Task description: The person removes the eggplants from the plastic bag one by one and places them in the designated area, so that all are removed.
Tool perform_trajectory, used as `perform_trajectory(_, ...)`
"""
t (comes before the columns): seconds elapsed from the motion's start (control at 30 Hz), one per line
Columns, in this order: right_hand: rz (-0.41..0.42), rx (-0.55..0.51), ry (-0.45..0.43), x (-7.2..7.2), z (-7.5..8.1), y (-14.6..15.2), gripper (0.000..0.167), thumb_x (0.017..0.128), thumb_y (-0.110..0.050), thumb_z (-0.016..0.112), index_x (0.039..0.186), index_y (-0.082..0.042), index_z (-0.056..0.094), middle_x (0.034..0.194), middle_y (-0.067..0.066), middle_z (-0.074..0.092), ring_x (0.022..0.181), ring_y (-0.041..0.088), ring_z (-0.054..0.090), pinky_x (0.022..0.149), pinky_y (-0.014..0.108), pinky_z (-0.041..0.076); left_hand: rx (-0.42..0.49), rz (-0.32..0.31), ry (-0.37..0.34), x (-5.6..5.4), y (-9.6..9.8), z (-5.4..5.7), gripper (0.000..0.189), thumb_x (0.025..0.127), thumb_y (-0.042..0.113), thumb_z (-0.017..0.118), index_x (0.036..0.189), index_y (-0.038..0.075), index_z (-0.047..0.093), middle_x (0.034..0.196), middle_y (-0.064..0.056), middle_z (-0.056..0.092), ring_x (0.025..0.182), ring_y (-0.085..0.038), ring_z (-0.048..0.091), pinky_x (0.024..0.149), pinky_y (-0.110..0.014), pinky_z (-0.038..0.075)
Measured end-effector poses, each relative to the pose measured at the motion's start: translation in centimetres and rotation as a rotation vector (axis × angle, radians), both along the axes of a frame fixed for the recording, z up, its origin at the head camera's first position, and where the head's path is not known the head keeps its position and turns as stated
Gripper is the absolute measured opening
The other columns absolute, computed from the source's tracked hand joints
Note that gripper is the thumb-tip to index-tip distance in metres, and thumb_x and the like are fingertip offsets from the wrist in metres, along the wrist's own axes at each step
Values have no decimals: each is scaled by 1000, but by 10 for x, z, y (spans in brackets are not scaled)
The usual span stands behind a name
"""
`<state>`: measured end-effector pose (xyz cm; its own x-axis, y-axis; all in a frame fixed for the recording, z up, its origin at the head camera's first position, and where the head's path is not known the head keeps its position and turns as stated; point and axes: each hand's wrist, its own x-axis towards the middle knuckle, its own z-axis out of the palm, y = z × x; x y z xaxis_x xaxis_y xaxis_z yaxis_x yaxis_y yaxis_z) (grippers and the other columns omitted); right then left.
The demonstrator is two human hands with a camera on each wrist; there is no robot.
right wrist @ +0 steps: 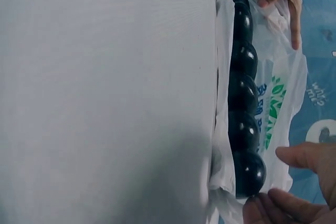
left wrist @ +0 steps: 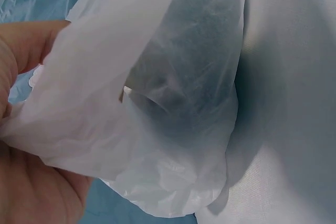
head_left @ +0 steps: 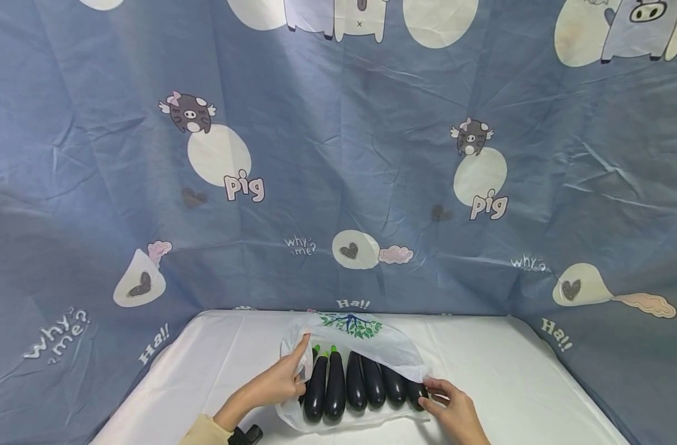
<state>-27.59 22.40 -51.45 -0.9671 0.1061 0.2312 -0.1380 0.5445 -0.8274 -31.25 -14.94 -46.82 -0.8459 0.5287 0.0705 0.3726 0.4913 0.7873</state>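
Observation:
A white plastic bag (head_left: 399,352) with a green tree print lies on the table, its mouth spread. Several dark, glossy eggplants (head_left: 335,392) rest side by side in it, some green stems showing. At the bag's left edge, my left hand (head_left: 274,383) holds the film, index finger extended; the left wrist view shows the bag film (left wrist: 100,82) crossing between thumb and fingers. My right hand (head_left: 455,411) is at the row's right end, its fingers apart. Fingertips (right wrist: 257,211) there touch or nearly touch the end eggplant (right wrist: 249,174). Film hides the eggplants' upper parts.
A white cloth covers the table (head_left: 527,377). Behind it hangs a blue curtain (head_left: 338,173) with pig prints. A black device (head_left: 246,436) sits at my left wrist.

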Motion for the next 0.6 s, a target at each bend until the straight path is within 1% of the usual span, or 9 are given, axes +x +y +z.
perform_trajectory(0.2,-28,19,11,-2,-2,-1,42,71,-14,83,107,1,70,107,15,72,95,26,69,83,30,55,14,-3,7,-1,1,-2,106,72,-7,58,155,5,-7,156,-30,15,46,-4,30,45,-21,36)
perform_trajectory(0.3,-30,39,3,-4,-2,-2,43,71,-15,83,108,3,69,107,17,71,95,28,69,82,31,55,23,0,2,0,1,-2,107,71,-7,58,155,7,-6,155,-30,18,46,-4,31,44,-21,35)
perform_trajectory(0.4,-31,59,-10,-5,-3,-3,44,72,-16,82,109,4,69,108,19,70,94,29,69,81,32,55,27,0,1,0,1,-2,107,71,-8,58,155,8,-6,156,-31,15,46,-5,30,44,-22,35)
perform_trajectory(0.5,-31,86,-23,-7,-2,-4,46,72,-18,82,109,6,68,107,21,70,93,30,69,79,33,56,36,1,-9,-1,0,-1,107,71,-8,57,156,10,-6,158,-30,9,45,-6,29,45,-22,35)
perform_trajectory(0.6,-34,102,-39,-8,-2,-5,47,72,-19,82,109,6,68,103,20,71,89,29,70,77,34,56,48,0,-22,-1,0,-1,108,71,-8,57,156,13,-6,158,-29,5,45,-7,28,45,-23,34)
